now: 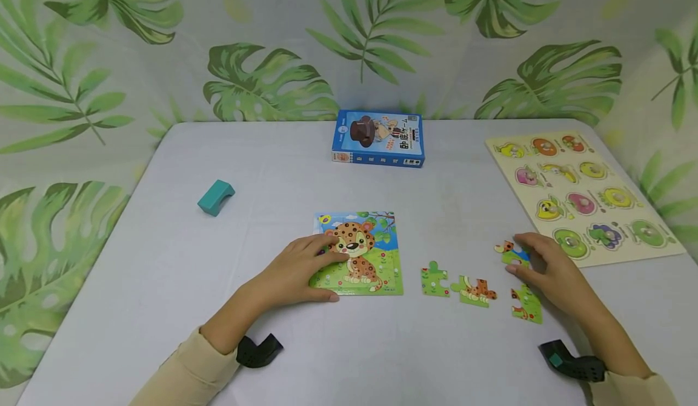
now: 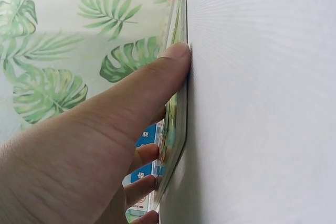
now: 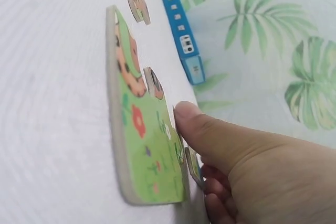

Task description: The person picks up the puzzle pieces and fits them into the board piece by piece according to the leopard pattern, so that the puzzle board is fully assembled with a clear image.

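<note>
My left hand (image 1: 297,266) rests on a square leopard puzzle board (image 1: 376,282), fingers spread over the picture. The left wrist view shows that thumb against the board's near edge (image 2: 181,124). At the right, my right hand (image 1: 556,269) pinches a puzzle piece (image 1: 515,254) with blue, green and spotted orange on it, between thumb and fingers. Just below that lies a green corner piece (image 1: 528,304), large in the right wrist view (image 3: 152,166). Between board and right hand lie a green flowered piece (image 1: 434,280) and a piece with spotted paws (image 1: 475,291).
A blue game box (image 1: 378,139) lies at the back middle of the white-covered table. A teal arch block (image 1: 216,198) lies at the left. The wooden fruit peg board (image 1: 523,191) sits at the right, beyond my right hand. Leaf-patterned cloth (image 1: 267,85) hangs behind the table.
</note>
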A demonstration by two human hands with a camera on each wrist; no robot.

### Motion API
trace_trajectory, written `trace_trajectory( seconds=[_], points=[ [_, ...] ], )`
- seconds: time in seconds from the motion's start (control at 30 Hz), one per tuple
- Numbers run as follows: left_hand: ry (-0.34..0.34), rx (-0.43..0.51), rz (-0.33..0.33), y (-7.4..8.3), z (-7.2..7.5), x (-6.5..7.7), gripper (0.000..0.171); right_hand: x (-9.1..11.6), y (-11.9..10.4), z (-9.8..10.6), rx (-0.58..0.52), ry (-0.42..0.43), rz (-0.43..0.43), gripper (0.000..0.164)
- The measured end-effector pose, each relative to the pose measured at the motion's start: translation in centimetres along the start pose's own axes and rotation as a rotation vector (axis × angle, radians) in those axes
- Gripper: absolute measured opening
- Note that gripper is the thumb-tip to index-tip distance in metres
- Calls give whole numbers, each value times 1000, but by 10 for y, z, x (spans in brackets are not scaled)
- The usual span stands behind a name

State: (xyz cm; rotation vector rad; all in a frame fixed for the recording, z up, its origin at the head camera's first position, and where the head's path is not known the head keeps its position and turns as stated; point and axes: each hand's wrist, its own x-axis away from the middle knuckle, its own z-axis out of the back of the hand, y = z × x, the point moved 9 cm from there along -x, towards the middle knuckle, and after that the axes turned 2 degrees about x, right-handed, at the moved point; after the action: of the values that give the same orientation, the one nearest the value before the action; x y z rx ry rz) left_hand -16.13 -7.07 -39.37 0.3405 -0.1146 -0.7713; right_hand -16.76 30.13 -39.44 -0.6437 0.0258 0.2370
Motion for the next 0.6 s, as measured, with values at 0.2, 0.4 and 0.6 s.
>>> trace_trajectory(
  seconds=[0.2, 0.4, 0.6],
  points=[
    [-2, 1, -1, 0, 1, 0, 66, -2, -5, -1, 9, 10, 51, 46],
    [-5, 4, 2, 0, 1, 1, 67, -2, -10, -2, 37, 34, 65, 37],
    [-9, 13, 9, -1, 0, 1, 67, -2, -16, 1, 57, 36, 24, 40]
  ],
)
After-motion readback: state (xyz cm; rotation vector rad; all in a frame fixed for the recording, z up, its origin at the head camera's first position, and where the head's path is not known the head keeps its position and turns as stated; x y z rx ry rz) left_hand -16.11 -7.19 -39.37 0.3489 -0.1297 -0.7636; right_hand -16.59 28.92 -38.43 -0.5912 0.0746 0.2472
